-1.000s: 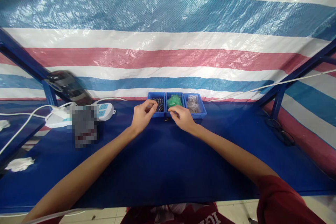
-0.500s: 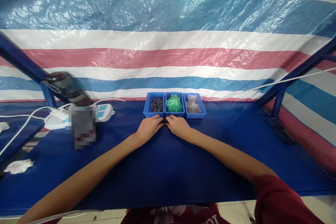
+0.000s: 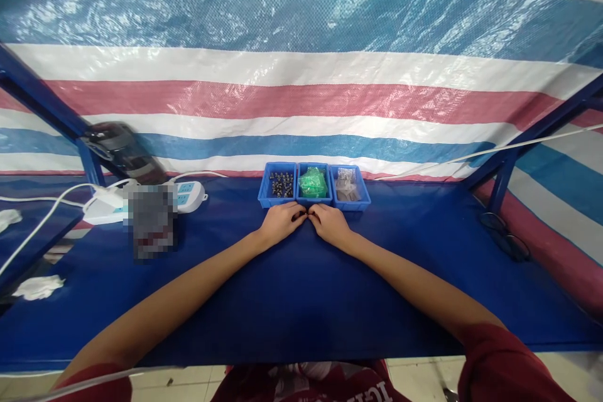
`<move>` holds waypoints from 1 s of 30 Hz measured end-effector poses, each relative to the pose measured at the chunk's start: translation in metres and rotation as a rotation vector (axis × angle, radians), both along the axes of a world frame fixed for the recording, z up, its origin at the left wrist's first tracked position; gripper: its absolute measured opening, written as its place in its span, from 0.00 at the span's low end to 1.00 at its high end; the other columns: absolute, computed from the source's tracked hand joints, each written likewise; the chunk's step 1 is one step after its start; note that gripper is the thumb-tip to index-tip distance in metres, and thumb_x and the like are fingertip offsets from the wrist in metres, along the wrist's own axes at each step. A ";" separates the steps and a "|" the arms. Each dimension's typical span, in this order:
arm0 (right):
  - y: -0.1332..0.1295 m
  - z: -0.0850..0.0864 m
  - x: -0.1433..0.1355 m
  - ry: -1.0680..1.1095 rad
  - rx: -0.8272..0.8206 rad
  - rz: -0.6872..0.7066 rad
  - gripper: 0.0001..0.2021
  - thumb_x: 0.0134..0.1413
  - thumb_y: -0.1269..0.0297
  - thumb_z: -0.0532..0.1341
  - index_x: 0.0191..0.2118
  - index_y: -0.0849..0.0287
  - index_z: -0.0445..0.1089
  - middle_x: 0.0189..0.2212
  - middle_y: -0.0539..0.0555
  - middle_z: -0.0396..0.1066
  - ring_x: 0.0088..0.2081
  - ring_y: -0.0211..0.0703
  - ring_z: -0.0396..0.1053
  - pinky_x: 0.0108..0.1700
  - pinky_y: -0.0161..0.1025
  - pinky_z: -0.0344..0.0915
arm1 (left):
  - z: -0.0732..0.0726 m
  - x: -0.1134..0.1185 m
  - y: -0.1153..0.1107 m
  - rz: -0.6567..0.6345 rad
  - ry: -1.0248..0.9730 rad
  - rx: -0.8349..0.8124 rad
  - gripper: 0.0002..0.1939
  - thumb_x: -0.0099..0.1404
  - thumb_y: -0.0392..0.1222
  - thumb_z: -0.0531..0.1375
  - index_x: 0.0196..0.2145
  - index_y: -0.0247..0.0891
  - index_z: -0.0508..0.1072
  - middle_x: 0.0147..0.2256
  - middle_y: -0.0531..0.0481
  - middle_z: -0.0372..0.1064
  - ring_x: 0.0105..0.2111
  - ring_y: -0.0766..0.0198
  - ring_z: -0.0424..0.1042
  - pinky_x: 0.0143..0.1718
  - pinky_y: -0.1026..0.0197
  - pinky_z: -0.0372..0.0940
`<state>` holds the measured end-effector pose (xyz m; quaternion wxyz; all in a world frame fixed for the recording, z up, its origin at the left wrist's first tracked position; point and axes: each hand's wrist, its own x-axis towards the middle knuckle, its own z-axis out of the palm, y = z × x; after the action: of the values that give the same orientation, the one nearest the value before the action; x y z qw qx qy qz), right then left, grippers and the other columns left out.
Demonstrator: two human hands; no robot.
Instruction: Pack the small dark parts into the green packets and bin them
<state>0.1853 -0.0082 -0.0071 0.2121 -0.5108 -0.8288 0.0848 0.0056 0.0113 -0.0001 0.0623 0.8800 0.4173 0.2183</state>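
Near the smooth tabletop's [image 3: 301, 301] far edge, our left hand [image 3: 281, 222] and right hand [image 3: 330, 224] are pinching some tiny dark whatsit [image 3: 306, 213] by boxy plastic bins [image 3: 349, 206].

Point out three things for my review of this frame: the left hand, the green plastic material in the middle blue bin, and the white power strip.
Left hand [image 3: 281, 223]: head view, back of the hand.
Green plastic material [image 3: 313, 183]: head view, middle of the heap.
White power strip [image 3: 196, 196]: head view, its right end.

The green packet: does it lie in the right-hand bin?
No, the green packet lies in the middle bin.
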 end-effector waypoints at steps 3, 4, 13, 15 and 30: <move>0.000 -0.002 0.000 0.018 0.018 -0.005 0.07 0.61 0.67 0.53 0.38 0.60 0.69 0.36 0.55 0.72 0.36 0.43 0.70 0.38 0.36 0.61 | 0.001 -0.001 -0.004 0.048 -0.043 0.001 0.08 0.64 0.43 0.55 0.34 0.38 0.72 0.25 0.55 0.67 0.24 0.68 0.65 0.26 0.66 0.56; -0.001 -0.002 0.000 0.023 0.020 -0.008 0.07 0.61 0.68 0.54 0.38 0.60 0.69 0.35 0.55 0.72 0.36 0.43 0.70 0.38 0.36 0.61 | 0.002 -0.001 -0.005 0.064 -0.059 0.003 0.07 0.63 0.43 0.56 0.34 0.38 0.71 0.24 0.55 0.67 0.23 0.69 0.65 0.26 0.66 0.56; 0.000 -0.005 0.001 0.104 0.023 0.016 0.09 0.59 0.69 0.54 0.44 0.60 0.68 0.38 0.56 0.73 0.37 0.43 0.70 0.40 0.36 0.62 | 0.005 -0.002 -0.006 0.050 -0.151 0.037 0.13 0.69 0.46 0.51 0.34 0.37 0.71 0.25 0.54 0.70 0.23 0.69 0.67 0.27 0.67 0.57; 0.000 -0.003 0.001 0.152 0.033 0.024 0.10 0.60 0.69 0.53 0.46 0.61 0.67 0.39 0.56 0.73 0.36 0.42 0.70 0.40 0.36 0.63 | 0.005 -0.003 -0.006 0.038 -0.164 0.049 0.14 0.70 0.47 0.50 0.37 0.37 0.71 0.29 0.53 0.72 0.27 0.68 0.70 0.29 0.67 0.59; -0.003 -0.003 0.003 0.418 0.163 0.099 0.12 0.62 0.61 0.52 0.45 0.60 0.67 0.33 0.54 0.72 0.32 0.39 0.69 0.38 0.35 0.64 | 0.004 -0.004 -0.001 -0.043 -0.162 -0.003 0.20 0.72 0.50 0.43 0.43 0.37 0.69 0.31 0.50 0.72 0.29 0.66 0.72 0.31 0.67 0.62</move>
<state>0.1882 -0.0108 -0.0099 0.4151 -0.4222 -0.7950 0.1319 0.0019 0.0101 0.0038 0.1019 0.8681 0.3920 0.2868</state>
